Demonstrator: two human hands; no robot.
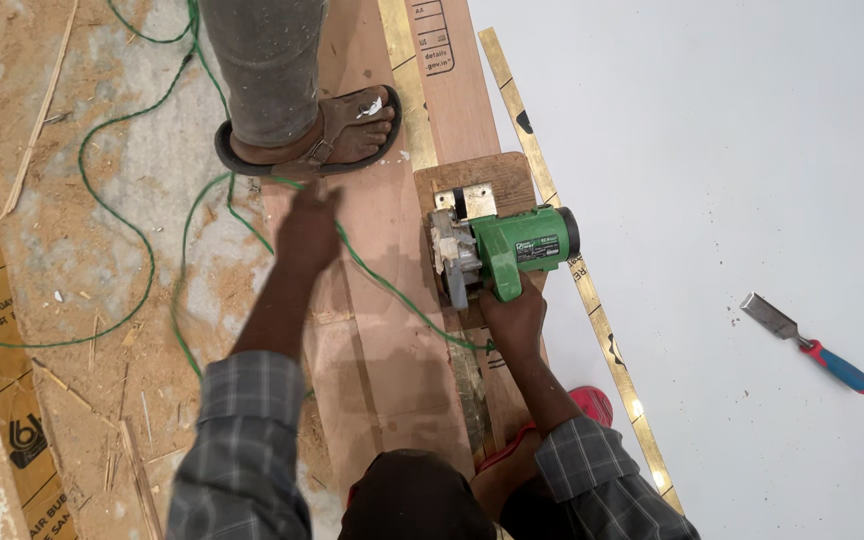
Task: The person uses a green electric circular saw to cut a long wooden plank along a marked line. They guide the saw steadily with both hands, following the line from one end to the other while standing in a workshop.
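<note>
My right hand (pixel 514 312) grips the rear handle of a green circular saw (pixel 500 250). The saw sits on a small wooden base plate (pixel 482 172) over a long brown plywood board (pixel 382 330). My left hand (pixel 307 225) is stretched forward and lies flat on the board, left of the saw, with its fingers blurred. The saw's green cord (pixel 392 290) runs under that hand and loops away over the floor. A foot in a dark sandal (pixel 317 135), below a grey trouser leg, stands on the board just beyond my left hand.
A large white sheet (pixel 752 200) covers the right side. A chisel with a red and blue handle (pixel 812 345) lies on it. A thin brass-coloured strip (pixel 592 290) runs along the sheet's edge. Sawdust and wood slivers cover the floor (pixel 82 250) at left. A red sandal (pixel 592 402) shows near my right sleeve.
</note>
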